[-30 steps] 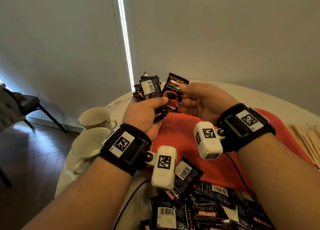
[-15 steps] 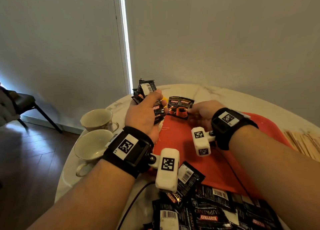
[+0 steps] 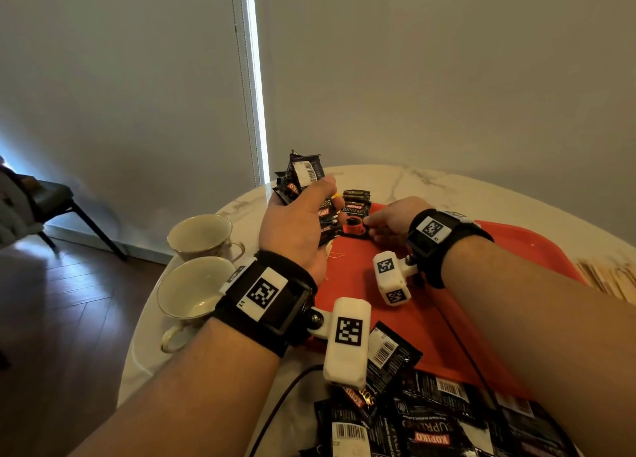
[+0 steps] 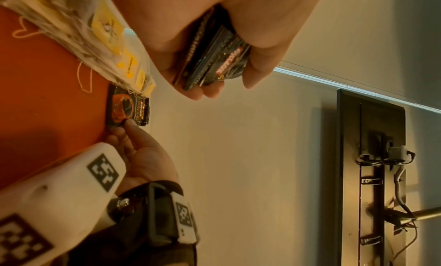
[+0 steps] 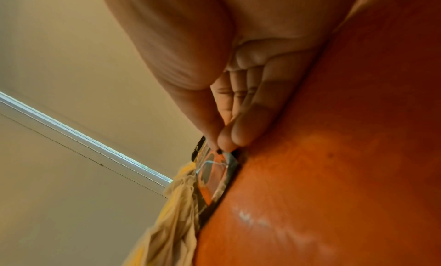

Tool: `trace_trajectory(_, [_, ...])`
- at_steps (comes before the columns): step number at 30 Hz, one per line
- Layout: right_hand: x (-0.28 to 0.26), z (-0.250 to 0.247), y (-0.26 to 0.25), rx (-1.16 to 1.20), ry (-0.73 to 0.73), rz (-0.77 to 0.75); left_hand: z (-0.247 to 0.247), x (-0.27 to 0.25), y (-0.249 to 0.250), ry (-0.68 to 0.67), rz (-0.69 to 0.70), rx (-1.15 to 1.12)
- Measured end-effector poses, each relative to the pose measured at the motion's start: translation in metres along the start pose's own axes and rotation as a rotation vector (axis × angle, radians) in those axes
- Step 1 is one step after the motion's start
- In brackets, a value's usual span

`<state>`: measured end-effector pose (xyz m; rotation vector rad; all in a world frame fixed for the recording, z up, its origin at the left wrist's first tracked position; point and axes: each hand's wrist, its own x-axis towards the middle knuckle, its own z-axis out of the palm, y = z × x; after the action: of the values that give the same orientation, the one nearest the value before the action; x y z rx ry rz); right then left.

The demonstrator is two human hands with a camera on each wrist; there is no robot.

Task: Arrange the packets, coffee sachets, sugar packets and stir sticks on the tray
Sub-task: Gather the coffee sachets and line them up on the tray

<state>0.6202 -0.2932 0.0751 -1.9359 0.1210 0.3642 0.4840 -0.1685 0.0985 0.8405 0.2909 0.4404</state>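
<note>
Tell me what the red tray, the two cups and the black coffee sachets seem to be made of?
Red tray: probably moulded plastic, smooth with a soft sheen, showing pale glare patches in the right wrist view.
Two cups: likely glazed ceramic or porcelain, cream and glossy, thin rims.
Black coffee sachets: glossy printed foil or plastic film, with crimped, serrated edges.
</note>
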Motion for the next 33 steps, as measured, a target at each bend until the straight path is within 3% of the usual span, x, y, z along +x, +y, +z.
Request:
trace_trajectory(10, [0.0, 0.001, 0.004, 0.076, -0.003, -0.031, 0.001, -0.003, 0.0, -0.006, -0.023, 0.017])
trace_trajectory(14, [-0.009, -0.007, 0.001, 0.189, -0.031, -0.053, 0.003, -0.007, 0.0, -0.065, -0.127, -0.021])
trace_trajectory(21, [-0.073, -0.03, -0.013, 0.348, -0.287, -0.378, 0.004, -0.008, 0.0, -0.038, -0.128, 0.08])
trace_trajectory(26, [-0.095, -0.024, -0.015, 0.266, -0.394, -0.531, 0.002, -0.011, -0.002, -0.048, -0.037, 0.165])
trace_trajectory(33, [-0.09, -0.018, -0.012, 0.045, -0.436, -0.563, 0.006, -0.016, 0.0, -0.127, -0.062, 0.136])
